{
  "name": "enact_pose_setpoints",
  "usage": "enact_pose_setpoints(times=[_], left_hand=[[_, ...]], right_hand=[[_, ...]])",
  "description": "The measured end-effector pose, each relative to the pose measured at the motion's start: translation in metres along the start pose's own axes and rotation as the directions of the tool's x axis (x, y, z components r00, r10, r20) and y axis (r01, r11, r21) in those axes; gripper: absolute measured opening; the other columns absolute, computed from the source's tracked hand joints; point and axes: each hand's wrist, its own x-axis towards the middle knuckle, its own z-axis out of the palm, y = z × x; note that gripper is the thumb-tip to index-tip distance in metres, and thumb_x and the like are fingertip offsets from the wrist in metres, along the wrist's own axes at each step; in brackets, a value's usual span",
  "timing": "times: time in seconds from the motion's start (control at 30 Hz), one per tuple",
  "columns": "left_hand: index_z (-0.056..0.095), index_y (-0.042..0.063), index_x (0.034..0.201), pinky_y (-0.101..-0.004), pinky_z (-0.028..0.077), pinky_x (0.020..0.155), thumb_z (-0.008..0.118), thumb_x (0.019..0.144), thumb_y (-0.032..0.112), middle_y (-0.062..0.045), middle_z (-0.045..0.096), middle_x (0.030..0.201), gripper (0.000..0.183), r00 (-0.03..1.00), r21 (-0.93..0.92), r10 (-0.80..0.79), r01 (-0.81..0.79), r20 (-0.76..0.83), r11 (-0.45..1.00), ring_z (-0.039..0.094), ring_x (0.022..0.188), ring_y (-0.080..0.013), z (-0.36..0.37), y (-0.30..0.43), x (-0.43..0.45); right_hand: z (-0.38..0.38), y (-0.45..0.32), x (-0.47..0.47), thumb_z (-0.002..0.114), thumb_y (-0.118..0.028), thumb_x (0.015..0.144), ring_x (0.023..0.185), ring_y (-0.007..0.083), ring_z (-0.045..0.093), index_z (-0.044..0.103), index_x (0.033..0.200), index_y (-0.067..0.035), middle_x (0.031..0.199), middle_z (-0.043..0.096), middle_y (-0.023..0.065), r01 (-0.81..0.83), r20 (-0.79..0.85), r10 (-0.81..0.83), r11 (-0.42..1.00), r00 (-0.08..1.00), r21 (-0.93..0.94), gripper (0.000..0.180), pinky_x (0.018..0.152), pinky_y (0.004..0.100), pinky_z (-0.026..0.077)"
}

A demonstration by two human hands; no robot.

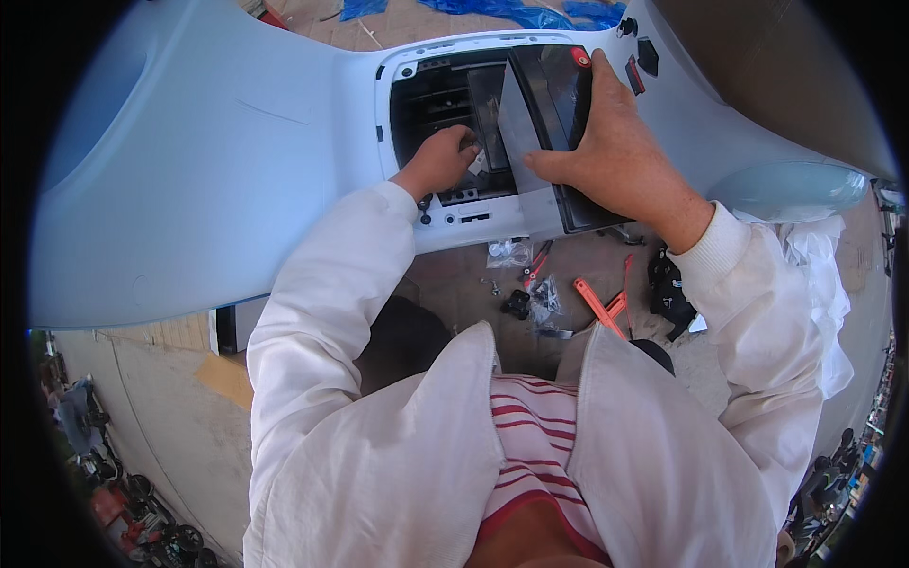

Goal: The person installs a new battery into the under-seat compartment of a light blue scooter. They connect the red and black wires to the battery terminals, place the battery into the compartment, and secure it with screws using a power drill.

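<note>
A large pale blue-white molded body panel [298,135] lies across the view, with a framed rectangular opening [434,99] over a dark compartment. Inside that opening is my left hand [439,160], its fingers curled near a small whitish piece; whether it grips the piece is unclear. My right hand [625,149] grasps a black rectangular panel [550,106] at the opening's right side, thumb on its near face and fingers along its far edge. A red round part [580,58] sits at the panel's top corner. Translucent film [524,135] hangs along its left side.
Below the body panel, the ground holds small plastic bags [545,295], a black fitting [516,304], an orange tool [599,307] and a black patterned cloth [670,292]. White plastic sheeting [827,284] hangs at right. Blue plastic [490,8] lies beyond. Parked motorcycles [153,525] stand lower left.
</note>
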Motion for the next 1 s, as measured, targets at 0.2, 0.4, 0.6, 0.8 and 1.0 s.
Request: enact_pose_setpoints(times=[0.2, 0.4, 0.6, 0.8, 1.0], left_hand=[[0.060, -0.001, 0.119, -0.0379, 0.054, 0.095, 0.052, 0.104, 0.047, -0.016, 0.068, 0.104, 0.051, 0.876, -0.819, -0.358, 0.448, 0.322, 0.360, 0.068, 0.101, -0.0251, 0.002, 0.004, 0.004], [0.062, -0.008, 0.120, -0.0363, 0.059, 0.093, 0.046, 0.099, 0.066, -0.026, 0.068, 0.116, 0.079, 0.900, -0.753, -0.008, 0.370, 0.436, 0.545, 0.070, 0.111, -0.0319, -0.004, 0.029, -0.006], [0.050, -0.016, 0.136, -0.0332, 0.061, 0.087, 0.041, 0.098, 0.071, -0.032, 0.062, 0.127, 0.096, 0.806, -0.585, 0.020, 0.412, 0.591, 0.699, 0.070, 0.112, -0.0339, -0.013, 0.039, -0.008], [0.050, -0.005, 0.143, -0.0319, 0.054, 0.096, 0.036, 0.099, 0.072, -0.024, 0.059, 0.138, 0.090, 0.803, -0.674, 0.164, 0.348, 0.573, 0.652, 0.061, 0.128, -0.0292, -0.010, 0.033, -0.014], [0.051, -0.004, 0.142, -0.0309, 0.053, 0.094, 0.030, 0.100, 0.073, -0.021, 0.062, 0.136, 0.091, 0.819, -0.683, 0.181, 0.308, 0.545, 0.662, 0.063, 0.124, -0.0258, -0.008, 0.041, -0.020]], right_hand=[[-0.004, -0.001, 0.012, 0.079, -0.033, 0.067, 0.115, 0.0486, 0.059, 0.010, 0.146, 0.022, 0.125, 0.047, 0.0433, -0.108, 0.119, 0.108, 0.994, 0.987, -0.010, 0.118, 0.091, 0.0386, 0.056], [-0.004, -0.021, 0.020, 0.082, -0.038, 0.068, 0.119, 0.0430, 0.057, 0.014, 0.150, 0.015, 0.132, 0.047, 0.0360, -0.293, 0.168, 0.306, 0.951, 0.937, -0.096, 0.119, 0.098, 0.0367, 0.051], [-0.022, -0.026, 0.025, 0.086, -0.048, 0.070, 0.089, 0.0358, 0.071, 0.036, 0.129, 0.015, 0.107, 0.063, 0.0295, -0.360, 0.310, 0.382, 0.924, 0.871, -0.127, 0.100, 0.080, 0.0318, 0.057], [-0.033, -0.008, 0.031, 0.087, -0.047, 0.069, 0.088, 0.0320, 0.072, 0.045, 0.127, 0.013, 0.109, 0.065, 0.0269, -0.471, 0.412, 0.410, 0.881, 0.814, 0.054, 0.093, 0.080, 0.0332, 0.058], [-0.041, -0.016, 0.027, 0.086, -0.047, 0.067, 0.094, 0.0309, 0.072, 0.050, 0.126, 0.014, 0.116, 0.065, 0.0267, -0.539, 0.343, 0.515, 0.842, 0.785, -0.030, 0.092, 0.082, 0.0333, 0.058]])
